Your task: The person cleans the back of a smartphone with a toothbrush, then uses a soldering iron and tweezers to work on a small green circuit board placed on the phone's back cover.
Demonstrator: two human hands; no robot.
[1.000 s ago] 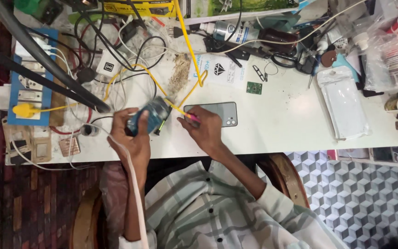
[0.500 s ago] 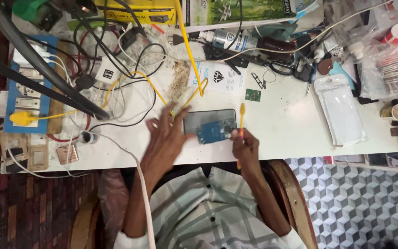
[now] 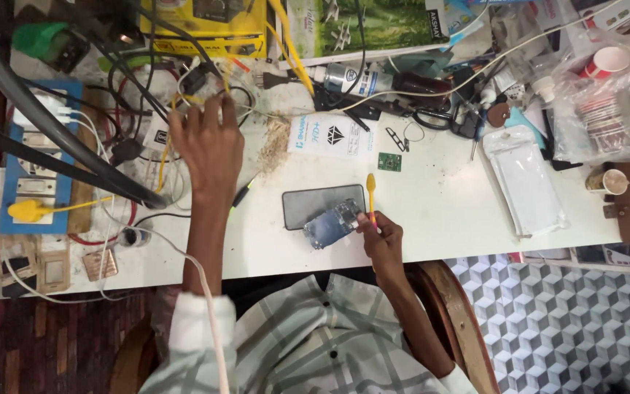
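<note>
**Phone repair at a crowded white bench, seen from above**

A person sits at a white worktable (image 3: 432,226). The landmark is a dark, flat rectangular smartphone (image 3: 315,203) lying face down near the table's front edge. Resting partly on the smartphone's right end is a small bluish-silver phone circuit assembly (image 3: 332,224), tilted. The right hand (image 3: 382,237) is just right of the smartphone, fingers closed narrowly around a slim yellow plastic pry tool (image 3: 370,195) that stands up away from the body; the fingertips also touch the assembly's edge.

The left hand (image 3: 209,146) reaches well beyond and left of the smartphone, fingers spread loosely into a tangle of black, white and yellow cables (image 3: 147,109); whether it grips anything there cannot be told.

Beyond the smartphone to the right lies a tiny green circuit board (image 3: 389,161). Far right of it lies a clear plastic phone case (image 3: 523,179).

The assembly looks light, thin, stiff and fragile; it is probably best held by its bare edges, not the component faces. The smartphone looks smooth and likely slippery.
</note>
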